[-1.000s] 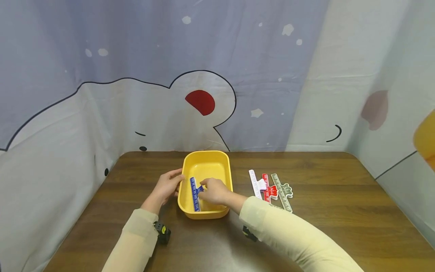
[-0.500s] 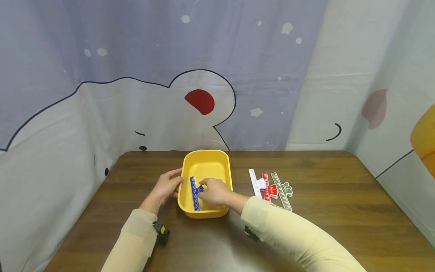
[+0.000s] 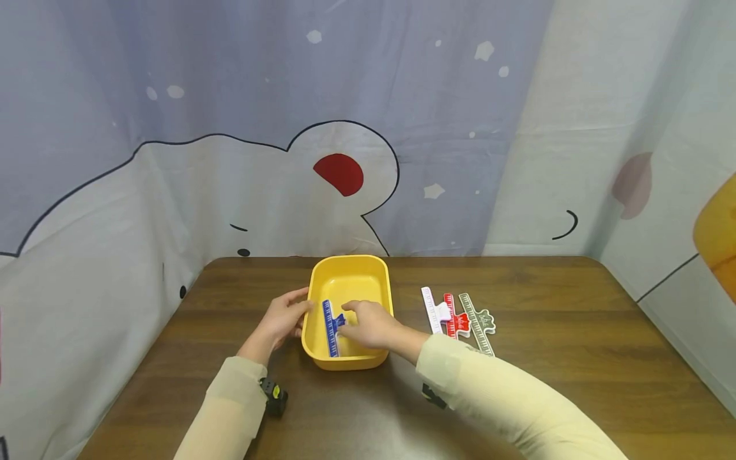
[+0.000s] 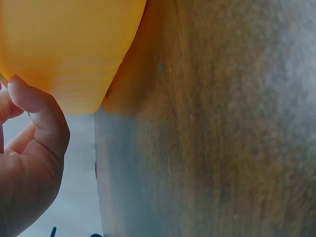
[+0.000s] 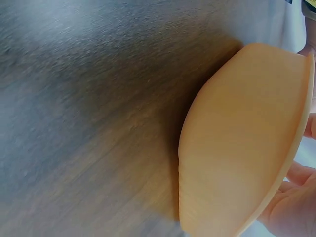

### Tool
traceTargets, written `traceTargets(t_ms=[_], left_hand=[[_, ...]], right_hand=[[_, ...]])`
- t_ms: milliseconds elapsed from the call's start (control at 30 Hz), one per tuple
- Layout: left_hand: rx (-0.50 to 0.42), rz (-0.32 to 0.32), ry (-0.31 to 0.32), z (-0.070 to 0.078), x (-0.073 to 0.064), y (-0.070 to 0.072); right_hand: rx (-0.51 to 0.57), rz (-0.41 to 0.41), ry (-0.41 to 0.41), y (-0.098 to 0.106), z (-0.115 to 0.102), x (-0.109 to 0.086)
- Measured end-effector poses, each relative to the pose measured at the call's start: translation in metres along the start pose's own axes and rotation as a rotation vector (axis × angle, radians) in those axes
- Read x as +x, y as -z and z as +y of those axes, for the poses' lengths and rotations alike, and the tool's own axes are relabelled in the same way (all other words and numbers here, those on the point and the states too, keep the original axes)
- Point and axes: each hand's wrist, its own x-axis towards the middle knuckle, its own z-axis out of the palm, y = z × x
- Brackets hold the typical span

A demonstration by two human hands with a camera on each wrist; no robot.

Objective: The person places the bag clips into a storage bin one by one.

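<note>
My left hand [image 3: 283, 321] grips the left rim of a yellow plastic tray [image 3: 345, 364], thumb over the rim; the left wrist view also shows the thumb [image 4: 42, 108] at the rim. A long blue clip [image 3: 331, 329] with a piano-key pattern lies in the tray. Over the tray, my right hand [image 3: 368, 324] has thumb and index finger spread beside the clip's handle, which shows between them. Whether the thumb still touches the handle is hard to tell. In the right wrist view the tray wall hides most of the fingers.
Right of the tray, a white clip [image 3: 432, 311], a red clip [image 3: 457, 319] and a grey-green clip [image 3: 478, 324] lie side by side on the wooden table [image 3: 552, 345]. A patterned curtain [image 3: 259, 191] hangs behind the table.
My right hand has shifted slightly right and its fingers have parted, uncovering more of the blue clip's handle. The left hand and tray have stayed in place.
</note>
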Motion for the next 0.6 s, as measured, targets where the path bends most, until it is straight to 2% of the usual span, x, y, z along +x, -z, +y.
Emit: traceTargets(t_ms=[267,600], left_hand=[[-0.006,0.012,0.013,-0.0013,-0.0001,-0.0010],[-0.022,0.014,-0.013,-0.0040,0.0007,-0.0024]], right_hand=[[-0.015,0.015,0.010,0.0052,0.0014,-0.0053],[-0.017,0.037,0.038,0.0091,0.0043,-0.0091]])
